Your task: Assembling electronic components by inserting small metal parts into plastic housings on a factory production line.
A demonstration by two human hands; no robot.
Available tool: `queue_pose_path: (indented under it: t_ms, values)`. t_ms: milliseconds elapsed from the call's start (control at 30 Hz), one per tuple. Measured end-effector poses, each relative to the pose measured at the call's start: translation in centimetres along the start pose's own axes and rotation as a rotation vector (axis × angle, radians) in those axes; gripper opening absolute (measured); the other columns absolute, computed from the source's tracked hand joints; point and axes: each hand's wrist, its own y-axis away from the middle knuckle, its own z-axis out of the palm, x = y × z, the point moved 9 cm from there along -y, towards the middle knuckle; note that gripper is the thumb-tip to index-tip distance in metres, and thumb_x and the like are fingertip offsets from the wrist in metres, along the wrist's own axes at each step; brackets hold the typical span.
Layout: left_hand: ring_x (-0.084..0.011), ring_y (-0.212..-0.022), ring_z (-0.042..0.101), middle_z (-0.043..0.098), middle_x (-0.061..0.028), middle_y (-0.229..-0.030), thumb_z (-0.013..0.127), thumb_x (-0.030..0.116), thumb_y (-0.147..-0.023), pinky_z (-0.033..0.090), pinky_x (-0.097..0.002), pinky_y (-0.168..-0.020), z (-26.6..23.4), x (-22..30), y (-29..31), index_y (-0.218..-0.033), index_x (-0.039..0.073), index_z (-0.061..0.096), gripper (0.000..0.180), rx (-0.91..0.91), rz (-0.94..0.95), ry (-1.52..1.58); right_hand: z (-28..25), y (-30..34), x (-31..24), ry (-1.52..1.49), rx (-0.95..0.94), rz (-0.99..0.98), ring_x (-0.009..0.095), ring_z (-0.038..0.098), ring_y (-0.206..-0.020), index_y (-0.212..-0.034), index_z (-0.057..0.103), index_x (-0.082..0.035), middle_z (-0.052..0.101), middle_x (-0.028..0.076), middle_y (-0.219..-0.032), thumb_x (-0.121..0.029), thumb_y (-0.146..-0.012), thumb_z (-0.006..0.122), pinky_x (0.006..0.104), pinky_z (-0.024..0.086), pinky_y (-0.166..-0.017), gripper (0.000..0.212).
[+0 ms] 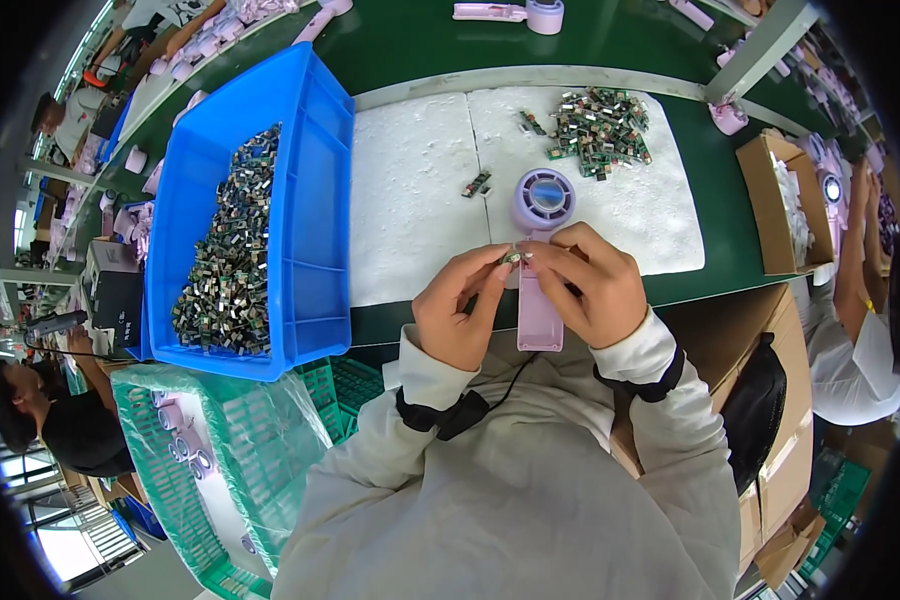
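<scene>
- Left hand [457, 310], centre of the frame: thumb and forefinger tips pinched together on a small green circuit board with pale metal parts [512, 257]
- Right hand [595, 290], just right of centre: fingertips brought in at the right end of the same board; whether they are closed on it cannot be told, the detail being too small
- Small board: located at the centre of the frame, between the two hands, above the upper part of the fan's handle
- Pale purple plastic handheld fan with a round vented head [544, 199]: lies behind and below the fingers, head toward the top of the frame, hollow handle toward the bottom
- White foam sheet with a pitted surface [410, 200], upper centre: bears a heaped pile of green circuit boards [602, 130] at its upper right, with a few loose boards [477, 184] left of the fan head
- Deep blue rectangular plastic bin [315, 200], left of centre: tilted in view, holding a large mass of similar boards [232, 250]
- Brown open cardboard box [760, 200], right of the frame: contains white pieces
- Green lattice plastic crate with a clear liner [155, 430], lower left: contains pale purple fans [185, 443]
- Black wristbands [660, 378]: one on each sleeve cuff
</scene>
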Motion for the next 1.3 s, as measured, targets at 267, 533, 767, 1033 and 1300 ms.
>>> queue_pose_path:
  t_ms: [267,533,767,1033,1300]
  values:
    - [-0.0218,-0.101,0.07,0.07,-0.0158,-0.116,0.063,-0.006,-0.093,0.056,-0.0288,-0.087,0.1,0.9,-0.1,-0.118,-0.001,0.068,0.025,-0.019,0.137,-0.175,-0.1,-0.4,-0.4,0.093,-0.103,-0.115,0.026,0.065,-0.073,-0.099,0.071,-0.003,0.061,0.009,-0.091,-0.006,-0.083,0.071,0.0348,0.054,-0.063,0.016]
    - [-0.0249,-0.102,0.07,0.069,-0.0172,-0.118,0.063,-0.007,-0.092,0.056,-0.0295,-0.085,0.8,2.7,0.3,-0.117,0.0,0.07,0.027,-0.106,0.278,-0.346,-0.4,-0.3,-0.6,0.04,-0.194,-0.197,0.028,0.064,-0.076,-0.098,0.07,0.0,0.064,0.01,-0.087,-0.005,-0.084,0.07,0.0369,0.053,-0.065,0.015]
    - [-0.0268,-0.101,0.07,0.068,-0.0164,-0.117,0.062,-0.009,-0.091,0.057,-0.0311,-0.083,1.2,3.4,1.5,-0.12,-0.001,0.068,0.031,-0.032,0.392,-0.512,0.0,0.6,-1.4,0.032,-0.083,-0.143,0.03,0.063,-0.07,-0.098,0.07,0.001,0.064,0.012,-0.086,-0.004,-0.086,0.068,0.0377,0.052,-0.061,0.013]
    - [-0.0286,-0.1,0.07,0.067,-0.017,-0.116,0.063,-0.009,-0.09,0.057,-0.0311,-0.083,1.5,4.1,1.5,-0.12,-0.002,0.067,0.032,0.003,0.434,-0.571,0.4,0.6,-0.8,-0.016,-0.047,-0.045,0.029,0.062,-0.065,-0.1,0.07,0.002,0.063,0.013,-0.083,-0.003,-0.089,0.067,0.0363,0.05,-0.058,0.013]
    - [-0.0308,-0.096,0.068,0.067,-0.0174,-0.107,0.071,0.0,-0.086,0.055,-0.0346,-0.083,-0.4,8.4,-3.3,-0.119,-0.001,0.066,0.033,-0.012,0.421,-0.547,-2.2,-1.5,0.5,-0.221,-0.03,0.219,0.017,0.059,-0.068,-0.096,0.068,0.005,0.064,0.009,-0.082,-0.005,-0.093,0.064,0.0278,0.046,-0.062,0.011]
